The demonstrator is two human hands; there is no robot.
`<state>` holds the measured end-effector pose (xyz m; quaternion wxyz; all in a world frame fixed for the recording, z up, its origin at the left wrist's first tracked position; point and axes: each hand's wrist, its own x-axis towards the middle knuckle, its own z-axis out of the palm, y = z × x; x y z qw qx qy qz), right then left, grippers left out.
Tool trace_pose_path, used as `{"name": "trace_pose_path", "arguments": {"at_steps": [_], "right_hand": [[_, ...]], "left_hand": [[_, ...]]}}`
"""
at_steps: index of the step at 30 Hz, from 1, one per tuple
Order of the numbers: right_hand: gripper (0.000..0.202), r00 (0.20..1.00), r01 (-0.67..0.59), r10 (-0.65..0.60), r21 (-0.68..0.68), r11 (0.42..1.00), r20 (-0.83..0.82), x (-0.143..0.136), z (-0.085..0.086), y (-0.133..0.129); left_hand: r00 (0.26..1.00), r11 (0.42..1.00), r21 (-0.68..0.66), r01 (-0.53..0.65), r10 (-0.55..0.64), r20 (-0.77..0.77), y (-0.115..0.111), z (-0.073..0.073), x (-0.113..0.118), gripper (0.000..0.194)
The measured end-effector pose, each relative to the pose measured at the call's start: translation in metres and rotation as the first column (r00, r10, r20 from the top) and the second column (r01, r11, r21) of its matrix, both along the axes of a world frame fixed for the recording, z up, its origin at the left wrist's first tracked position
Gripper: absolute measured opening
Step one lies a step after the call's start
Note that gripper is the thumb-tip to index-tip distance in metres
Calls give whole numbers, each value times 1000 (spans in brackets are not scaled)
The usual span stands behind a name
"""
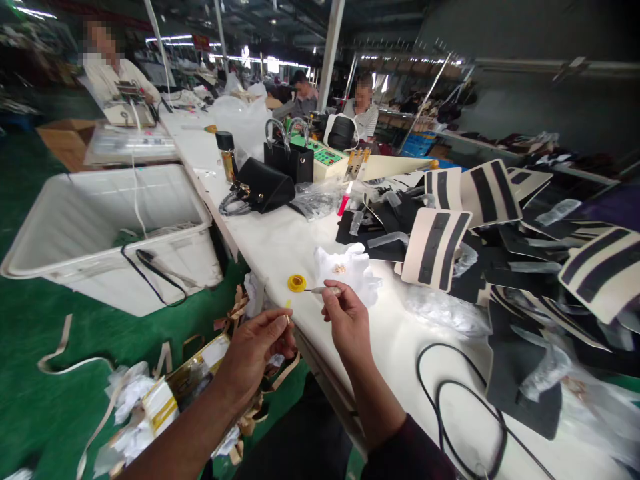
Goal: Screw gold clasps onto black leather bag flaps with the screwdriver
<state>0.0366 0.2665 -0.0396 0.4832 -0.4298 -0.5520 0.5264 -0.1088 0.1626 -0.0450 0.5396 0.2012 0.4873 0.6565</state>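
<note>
My right hand (347, 317) is closed around the pale handle of a thin pointed tool (320, 291), perhaps an awl or a fine applicator. Its dark tip points left, close to a small round yellow pot (297, 284) on the white table (280, 247). Off the table's near edge, my left hand (265, 337) pinches a tiny shiny metal piece (288, 319) between thumb and fingertips; its exact kind is too small to tell. Beyond the right hand, a crumpled white paper (367, 277) bears a little heap of small gold-coloured pieces (339, 269).
Striped bag panels (435, 250) pile up on the right, beside a looped black cable (420, 373). Black handbags (265, 187) and a spray can (227, 155) stand farther back. A white bin (100, 240) and scraps lie left on the green floor. Several people sit beyond.
</note>
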Motion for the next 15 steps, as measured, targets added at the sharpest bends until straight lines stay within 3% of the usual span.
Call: {"name": "trace_pose_path", "arguments": {"at_steps": [7, 15], "right_hand": [[35, 986, -20, 1, 116, 993, 168, -24, -12, 34], [30, 908, -97, -11, 235, 967, 419, -45, -30, 56]], "left_hand": [[992, 998, -53, 21, -15, 123, -3, -5, -4, 45], [979, 997, -66, 35, -21, 204, -9, -18, -3, 42]]}}
